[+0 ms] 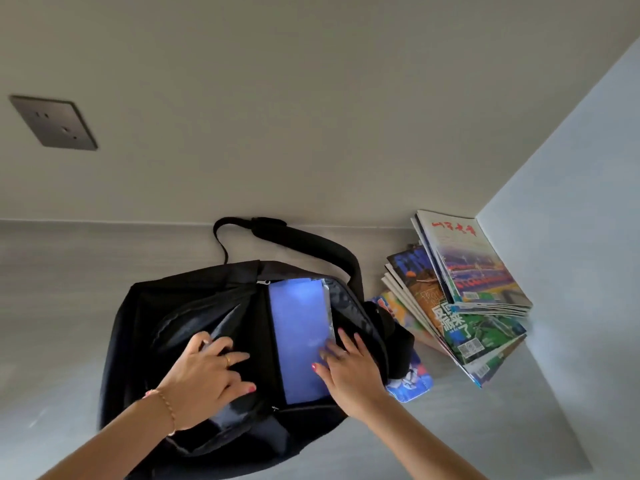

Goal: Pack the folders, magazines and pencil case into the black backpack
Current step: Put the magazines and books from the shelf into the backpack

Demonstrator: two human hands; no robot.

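The black backpack (166, 317) lies on the grey table with its main compartment unzipped. A blue folder (298, 337) stands in the opening, with a thin clear sleeve along its right edge. My left hand (207, 372) presses flat on the bag's front panel and holds the opening's left side. My right hand (349, 368) rests on the folder's lower right corner, fingers spread against it. A stack of magazines (467, 292) lies fanned out to the right of the bag. A blue patterned item (412, 379), possibly the pencil case, pokes out from under the bag's right side.
The bag's padded strap (311, 240) arches up behind it toward the wall. A side wall (571, 237) closes off the right, just past the magazines. A wall socket (53, 121) sits on the back wall at upper left. Grey tabletop (52, 271) spreads out left of the bag.
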